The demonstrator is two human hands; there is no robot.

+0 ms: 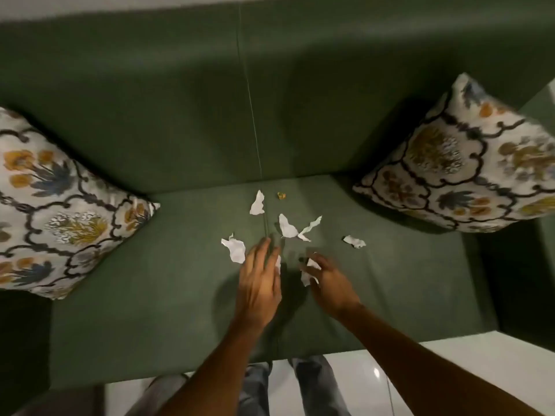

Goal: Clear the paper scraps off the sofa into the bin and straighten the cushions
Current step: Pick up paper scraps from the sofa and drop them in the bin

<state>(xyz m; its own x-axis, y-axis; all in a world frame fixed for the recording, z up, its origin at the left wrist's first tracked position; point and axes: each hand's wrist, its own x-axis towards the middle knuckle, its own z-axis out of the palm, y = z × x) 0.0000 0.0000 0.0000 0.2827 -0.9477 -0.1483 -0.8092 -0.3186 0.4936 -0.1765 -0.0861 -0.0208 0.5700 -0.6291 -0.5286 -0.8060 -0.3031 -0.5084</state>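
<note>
Several torn white paper scraps lie on the green sofa seat (150, 310) near its middle seam: one at the back (257, 203), a pair (289, 227), one at the left (235, 250), one at the right (354, 241). A tiny yellowish scrap (281, 196) lies near the backrest. My left hand (259, 283) hovers flat over the seat, fingers spread, a bit of white paper showing under its fingers. My right hand (326, 280) is curled around a white paper scrap (307, 276). Two floral cushions lean in the corners, one left (57, 214), one right (462, 166).
The sofa backrest (180, 100) rises behind the seat. White glossy floor (450, 364) shows in front of the sofa, with my legs in grey trousers (312, 385) against the seat edge. No bin is in view.
</note>
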